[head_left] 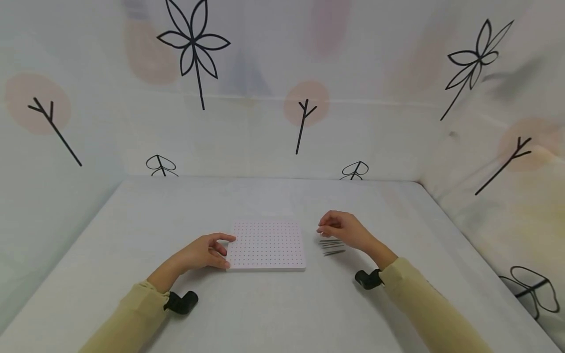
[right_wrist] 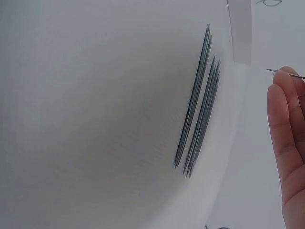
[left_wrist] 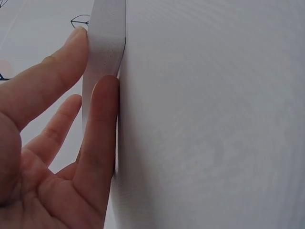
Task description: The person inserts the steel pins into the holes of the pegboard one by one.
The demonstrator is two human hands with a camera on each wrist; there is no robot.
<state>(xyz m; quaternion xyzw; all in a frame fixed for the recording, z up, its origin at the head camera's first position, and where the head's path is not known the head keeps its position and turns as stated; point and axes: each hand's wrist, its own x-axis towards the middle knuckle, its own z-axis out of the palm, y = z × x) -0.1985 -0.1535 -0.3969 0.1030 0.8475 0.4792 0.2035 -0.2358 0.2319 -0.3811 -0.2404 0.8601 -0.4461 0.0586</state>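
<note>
A white square board (head_left: 267, 245) dotted with rows of small holes lies flat on the table. My left hand (head_left: 200, 252) touches its left edge, the thumb near the front corner and the index finger farther back. In the left wrist view, the fairly straight fingers rest against the board's side (left_wrist: 106, 47). Above and behind several thin grey metal needles (head_left: 332, 242), my right hand (head_left: 346, 229) pinches one needle (right_wrist: 298, 76) between thumb and fingertips. The right wrist view shows the loose needles (right_wrist: 205, 114) in two narrow groups, pointed at their ends.
A white cloth covers the table (head_left: 273, 314). Behind and at the sides hang pale cloth walls (head_left: 247, 132) with drawn flowers and twigs. Each wrist carries a black camera mount, one on the left (head_left: 182, 303) and one on the right (head_left: 368, 279).
</note>
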